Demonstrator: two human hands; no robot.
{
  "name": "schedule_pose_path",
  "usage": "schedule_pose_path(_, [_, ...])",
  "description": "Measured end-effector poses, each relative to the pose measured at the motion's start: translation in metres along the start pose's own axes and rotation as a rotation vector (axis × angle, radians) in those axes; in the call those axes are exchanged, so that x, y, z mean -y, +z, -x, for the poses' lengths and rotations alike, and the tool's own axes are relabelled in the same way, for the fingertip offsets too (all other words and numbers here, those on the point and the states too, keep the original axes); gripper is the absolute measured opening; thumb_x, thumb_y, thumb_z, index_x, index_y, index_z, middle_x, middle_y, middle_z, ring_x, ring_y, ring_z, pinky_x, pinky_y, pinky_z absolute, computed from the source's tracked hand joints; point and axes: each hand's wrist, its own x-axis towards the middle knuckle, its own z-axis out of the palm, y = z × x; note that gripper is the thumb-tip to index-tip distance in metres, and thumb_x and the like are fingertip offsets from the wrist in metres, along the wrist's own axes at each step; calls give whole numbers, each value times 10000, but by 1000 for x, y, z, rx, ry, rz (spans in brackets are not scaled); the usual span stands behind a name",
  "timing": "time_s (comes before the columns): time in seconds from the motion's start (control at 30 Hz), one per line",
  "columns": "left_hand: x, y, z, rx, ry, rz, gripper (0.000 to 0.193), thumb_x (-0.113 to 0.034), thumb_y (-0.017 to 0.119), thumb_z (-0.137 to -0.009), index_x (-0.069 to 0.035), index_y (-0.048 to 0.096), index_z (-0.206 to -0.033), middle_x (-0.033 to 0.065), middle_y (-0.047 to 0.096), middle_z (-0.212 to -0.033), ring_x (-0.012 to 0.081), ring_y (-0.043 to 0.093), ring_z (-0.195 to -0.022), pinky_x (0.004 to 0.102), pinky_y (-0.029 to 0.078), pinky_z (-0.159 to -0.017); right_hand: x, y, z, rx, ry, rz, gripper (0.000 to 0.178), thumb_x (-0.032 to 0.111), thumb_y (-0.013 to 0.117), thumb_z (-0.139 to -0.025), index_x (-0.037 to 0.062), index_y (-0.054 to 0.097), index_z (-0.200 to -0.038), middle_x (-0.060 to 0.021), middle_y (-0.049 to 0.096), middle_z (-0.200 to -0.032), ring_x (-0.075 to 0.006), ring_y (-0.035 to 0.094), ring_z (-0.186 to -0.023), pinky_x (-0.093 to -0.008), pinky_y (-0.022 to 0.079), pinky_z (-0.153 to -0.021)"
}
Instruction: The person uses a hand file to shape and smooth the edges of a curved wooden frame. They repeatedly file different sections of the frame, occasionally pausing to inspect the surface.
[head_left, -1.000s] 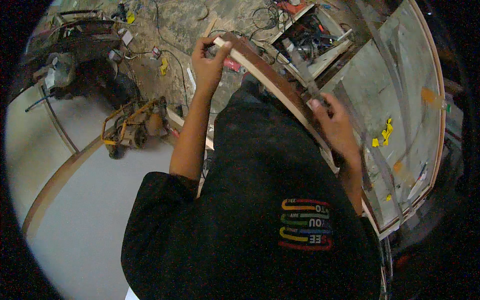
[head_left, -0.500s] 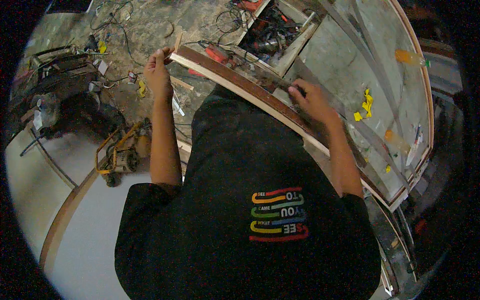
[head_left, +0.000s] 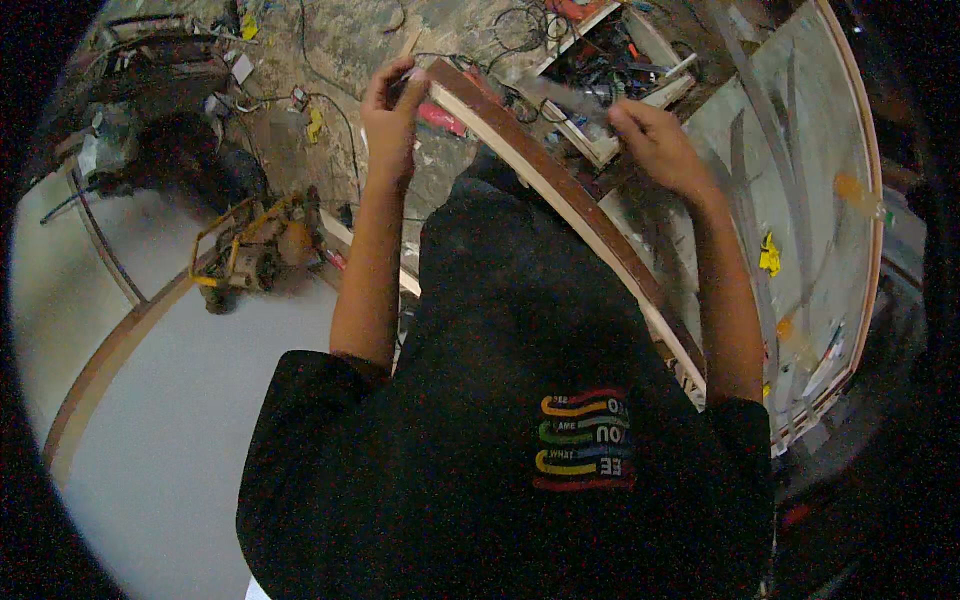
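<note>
A long wooden strip [head_left: 530,150], brown on its upper face and pale along its edge, slants from upper left to lower right across my lap. At its far left end, my left hand [head_left: 390,125] is closed on it, thumb near the end. A thin pale sliver [head_left: 412,42] sticks up just beyond those fingers. Raised to the right of the strip and apart from it, my right hand [head_left: 660,150] is closed around a grey, flat, blade-like thing [head_left: 560,95]. That thing points left toward the strip's end; motion smears it, so its exact kind cannot be made out.
A wooden frame with a grey panel [head_left: 715,150] lies to the right, with a bottle [head_left: 855,190] and yellow scraps [head_left: 769,255] on it. An open wooden box [head_left: 655,95] holds tools and cables. At left are a yellow-framed machine [head_left: 250,245] and a white board [head_left: 190,400].
The view has shifted, so the floor things sit higher and further right. My right hand has risen away from the strip with the grey thing; my left hand keeps the strip's end.
</note>
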Motion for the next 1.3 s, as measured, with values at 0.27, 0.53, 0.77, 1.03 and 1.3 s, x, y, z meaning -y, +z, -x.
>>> schedule_pose_path(0.27, [16,16,5,-97,-17,188,510,-377,378,-1057,19,699,-1083,123,702,-1071,209,630,-1034,335,450,-946,44,21,-81,243,-248,111,398,416,592,-982,26,663,-1018,-191,679,-880,-378,661,-801,-426,496,-715])
schedule_pose_path(0.53, [46,38,-1,-14,179,719,647,-471,227,-1065,-11,651,-898,233,659,-1158,367,568,-1175,486,376,-1097,47,18,-103,400,-244,299,291,344,567,-992,99,661,-1118,-204,662,-830,-412,650,-784,-501,502,-703])
schedule_pose_path(0.77, [56,38,11,-118,335,795,707,-576,175,-988,-116,539,-593,246,660,-1105,422,509,-1254,555,282,-1143,41,26,-109,406,-328,333,269,353,599,-968,126,681,-1087,-173,646,-753,-410,619,-685,-496,493,-656])
schedule_pose_path(1.03, [51,57,20,-210,426,920,687,-682,240,-931,-157,482,-561,281,631,-1218,436,475,-1295,553,242,-1165,58,33,-102,429,-302,405,317,394,562,-977,104,681,-1022,-191,666,-844,-419,626,-798,-515,494,-748])
schedule_pose_path(1.3, [42,62,28,-292,228,915,605,-608,339,-990,-115,567,-725,234,610,-1263,362,525,-1245,529,337,-1121,60,25,-104,555,-268,298,368,444,526,-985,125,695,-1054,-179,663,-777,-398,655,-764,-522,504,-725])
